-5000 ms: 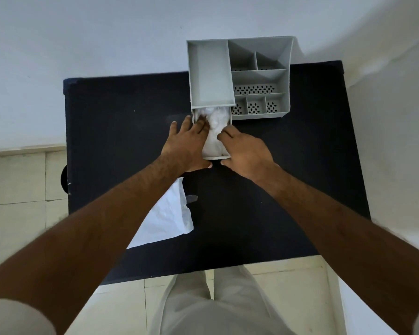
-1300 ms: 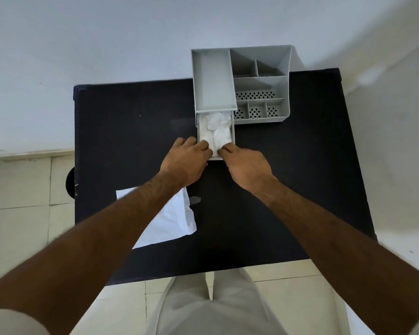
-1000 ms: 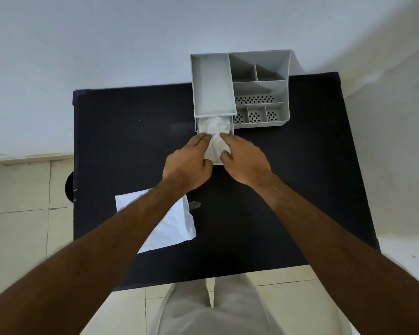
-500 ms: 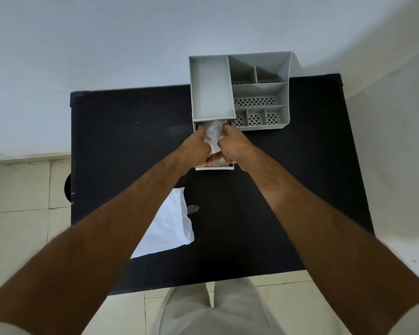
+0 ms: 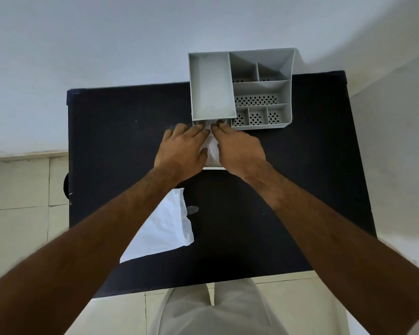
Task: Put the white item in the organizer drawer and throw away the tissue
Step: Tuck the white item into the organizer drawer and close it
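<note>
A grey desk organizer (image 5: 261, 89) stands at the back of the black table (image 5: 121, 141). Its drawer (image 5: 213, 167) is pulled out toward me from under the left compartment. A crumpled white item (image 5: 212, 151) lies inside the drawer, mostly hidden by my hands. My left hand (image 5: 183, 151) rests flat over the drawer's left side, fingers reaching the organizer's front. My right hand (image 5: 240, 148) lies flat over the right side, fingertips pressing down on the white item. A flat white tissue (image 5: 165, 228) lies on the table near the front left, partly under my left forearm.
A white wall runs behind the table and a beige wall to the right. Tiled floor shows at the left and at the front. A small pale mark (image 5: 191, 209) sits on the table beside the tissue. My light trousers (image 5: 215, 310) are at the bottom.
My hands went from gripping the drawer front to curling around the white item, and now lie flat, pressing it down into the drawer. The drawer stays pulled out.
</note>
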